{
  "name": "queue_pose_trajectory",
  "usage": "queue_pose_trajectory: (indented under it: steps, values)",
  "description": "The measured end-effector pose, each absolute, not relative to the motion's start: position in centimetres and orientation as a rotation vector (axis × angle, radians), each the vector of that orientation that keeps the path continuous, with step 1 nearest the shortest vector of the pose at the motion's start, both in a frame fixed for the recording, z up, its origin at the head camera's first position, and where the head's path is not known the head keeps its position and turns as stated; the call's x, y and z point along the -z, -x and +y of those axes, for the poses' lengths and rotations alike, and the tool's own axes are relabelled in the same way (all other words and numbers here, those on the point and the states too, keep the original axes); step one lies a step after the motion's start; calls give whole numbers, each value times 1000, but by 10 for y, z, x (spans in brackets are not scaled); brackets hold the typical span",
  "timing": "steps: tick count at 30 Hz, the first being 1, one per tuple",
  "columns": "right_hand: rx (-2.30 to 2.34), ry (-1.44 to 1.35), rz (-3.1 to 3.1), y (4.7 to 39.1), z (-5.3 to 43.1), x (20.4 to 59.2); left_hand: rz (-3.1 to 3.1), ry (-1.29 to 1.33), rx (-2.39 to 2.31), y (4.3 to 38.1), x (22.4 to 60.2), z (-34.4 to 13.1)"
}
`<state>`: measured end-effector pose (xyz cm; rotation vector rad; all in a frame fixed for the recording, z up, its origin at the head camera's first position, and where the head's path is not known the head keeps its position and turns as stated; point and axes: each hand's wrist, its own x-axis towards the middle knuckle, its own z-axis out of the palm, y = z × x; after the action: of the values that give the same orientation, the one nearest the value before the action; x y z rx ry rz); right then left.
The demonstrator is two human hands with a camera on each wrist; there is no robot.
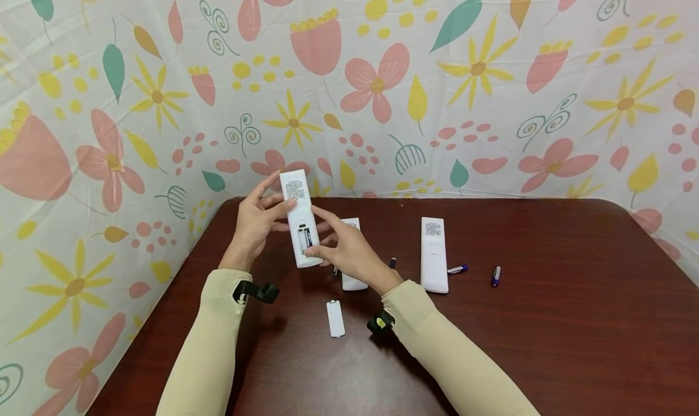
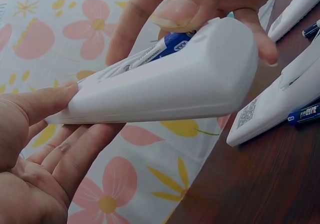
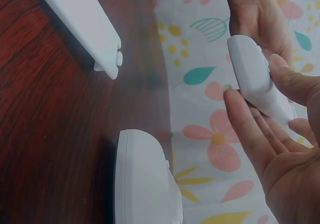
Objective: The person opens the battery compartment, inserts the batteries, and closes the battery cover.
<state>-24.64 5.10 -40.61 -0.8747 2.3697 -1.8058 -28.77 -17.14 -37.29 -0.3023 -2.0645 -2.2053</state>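
Raised above the table, a white remote control (image 1: 301, 213) shows its back with the battery compartment uncovered. My left hand (image 1: 252, 227) grips its upper part, thumb on the back and fingers beneath. At the lower end, my right hand (image 1: 349, 251) holds the remote between thumb and fingers. In the left wrist view, the right thumb (image 2: 177, 12) presses at a blue AAA battery (image 2: 175, 42) lying in the compartment. Whether another battery lies beside it is hard to tell. The loose white battery cover (image 1: 335, 319) lies on the table below the hands.
A second white remote (image 1: 354, 281) lies partly behind my right forearm, with batteries (image 1: 392, 262) beside it. Farther right is a third remote (image 1: 434, 255), one battery (image 1: 457, 269) next to it and another battery (image 1: 496, 276) apart. A patterned cloth (image 1: 377, 85) hangs behind the brown table (image 1: 546, 343).
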Motion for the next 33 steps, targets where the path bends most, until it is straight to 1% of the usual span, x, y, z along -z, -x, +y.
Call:
queue_pose_trajectory:
  steps: [12, 33]
  values:
    - [1780, 831, 2397, 246, 52, 407, -2067, 352, 2186, 286, 373, -171]
    - [1774, 849, 2464, 245, 52, 407, -2088, 312, 2195, 285, 371, -168]
